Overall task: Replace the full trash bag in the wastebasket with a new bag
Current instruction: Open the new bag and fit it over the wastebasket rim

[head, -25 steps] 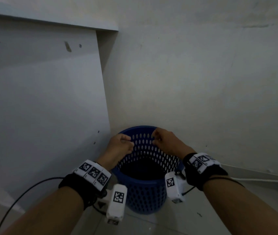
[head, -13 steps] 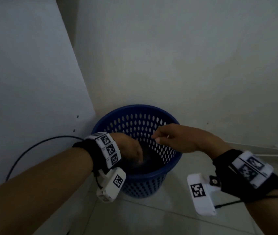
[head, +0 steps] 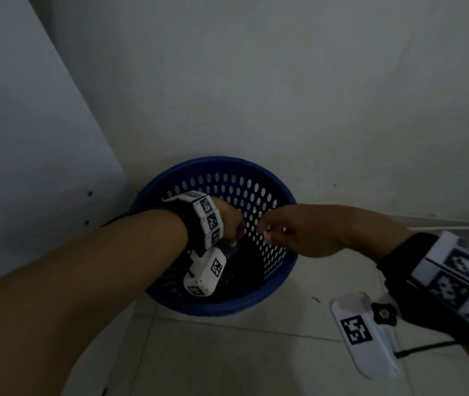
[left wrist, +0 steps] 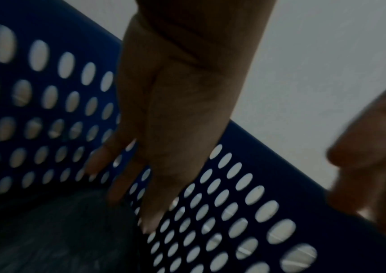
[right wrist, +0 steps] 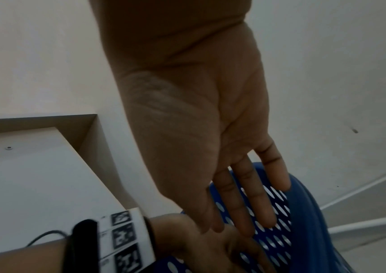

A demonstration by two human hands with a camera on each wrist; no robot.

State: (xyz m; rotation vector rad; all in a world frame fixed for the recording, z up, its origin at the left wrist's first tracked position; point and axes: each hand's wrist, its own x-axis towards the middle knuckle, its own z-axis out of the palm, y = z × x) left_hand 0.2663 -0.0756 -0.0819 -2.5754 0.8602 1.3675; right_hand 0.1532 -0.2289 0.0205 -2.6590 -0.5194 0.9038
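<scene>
A blue perforated wastebasket (head: pixel 280 277) is seen on the tiled floor (head: pixel 256 352), in the corner betw. the wall (head: pixel 284 95) and a white panel (head: pixel 27 138). A dark trash bag (left wrist: pixel 47 230) is seen low inside it. The left hand (left wrist: pixel 175 120) is reached down into the basket, fingers (left wrist: pixel 152 218) straight and spread, tips just above the bag; nothing is gripped. The right hand (head: pixel 299 231) is held over the basket's opening near the left one, fingers extended and relaxed in the wrist view, nothing held. Marker bands are worn on both wrists.
</scene>
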